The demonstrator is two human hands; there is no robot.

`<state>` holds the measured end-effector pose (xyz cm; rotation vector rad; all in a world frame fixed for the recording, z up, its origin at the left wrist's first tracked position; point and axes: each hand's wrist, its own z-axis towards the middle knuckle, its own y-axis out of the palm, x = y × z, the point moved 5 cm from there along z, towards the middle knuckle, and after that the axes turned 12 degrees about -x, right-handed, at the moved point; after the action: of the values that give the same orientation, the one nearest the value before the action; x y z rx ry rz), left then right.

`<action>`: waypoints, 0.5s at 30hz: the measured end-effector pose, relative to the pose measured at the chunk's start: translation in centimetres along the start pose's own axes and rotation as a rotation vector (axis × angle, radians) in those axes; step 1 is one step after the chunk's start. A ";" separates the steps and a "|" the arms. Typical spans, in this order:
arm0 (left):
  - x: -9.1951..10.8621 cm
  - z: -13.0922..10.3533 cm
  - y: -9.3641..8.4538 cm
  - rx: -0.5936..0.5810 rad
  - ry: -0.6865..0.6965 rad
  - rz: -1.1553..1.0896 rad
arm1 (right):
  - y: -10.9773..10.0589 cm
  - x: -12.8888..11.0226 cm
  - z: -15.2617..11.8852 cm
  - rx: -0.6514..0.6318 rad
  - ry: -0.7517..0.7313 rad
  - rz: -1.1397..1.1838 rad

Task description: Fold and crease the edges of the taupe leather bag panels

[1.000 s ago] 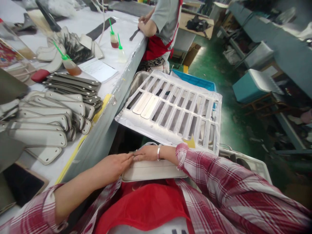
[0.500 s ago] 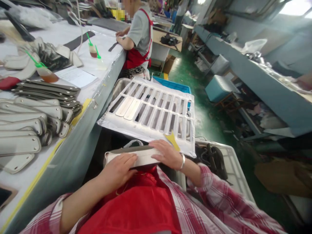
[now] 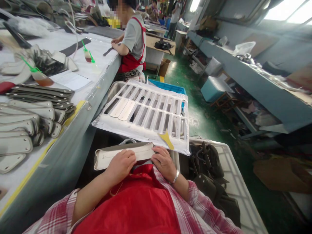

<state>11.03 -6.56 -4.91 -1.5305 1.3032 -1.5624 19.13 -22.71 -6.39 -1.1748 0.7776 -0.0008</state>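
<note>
A white and olive bag (image 3: 106, 158) lies across my lap, its long white panel facing up with a thin line along it. My left hand (image 3: 121, 165) grips the panel's near edge around the middle, fingers bent over it. At the bag's right end, my right hand (image 3: 165, 162) has its fingers curled around the corner; the thumb side is partly hidden. Just beyond stands a white slotted rack (image 3: 143, 130), tilted, with two white strap-shaped pieces (image 3: 122, 109) lying on its left side and a yellow forked piece (image 3: 166, 139) at its near edge.
To the left, a table (image 3: 97, 70) carries stacked white pieces (image 3: 17, 130), dark pieces (image 3: 41, 92) and green-tipped bottles (image 3: 40, 76). A co-worker (image 3: 134, 42) leans at its far side. A white crate (image 3: 225, 152) with dark bags (image 3: 207, 159) stands right; a blue crate (image 3: 170, 86) sits behind the rack.
The bag's white panel has turned more towards me and shows more of its left end. My right hand has slid from its top to its right end, fingers now curled.
</note>
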 end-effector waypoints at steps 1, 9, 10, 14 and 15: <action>0.0 0.1 0.0 -0.002 -0.007 -0.008 | 0.0 0.0 0.0 -0.011 0.002 -0.004; 0.2 1.2 -0.2 -0.049 -0.125 0.014 | 0.3 -0.8 0.6 -0.017 0.126 -0.069; 0.2 1.3 -0.2 -0.053 -0.145 0.025 | 0.5 -1.0 0.6 -0.017 0.154 -0.083; 0.0 1.7 -0.1 -0.056 -0.227 0.057 | 0.8 -1.1 0.5 0.049 0.307 -0.113; 0.0 1.7 -0.1 -0.058 -0.240 0.063 | 0.7 -0.9 0.3 0.085 0.363 -0.110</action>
<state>12.72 -6.91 -5.06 -1.6396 1.2560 -1.2681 18.40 -21.80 -6.46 -1.1489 1.0189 -0.3438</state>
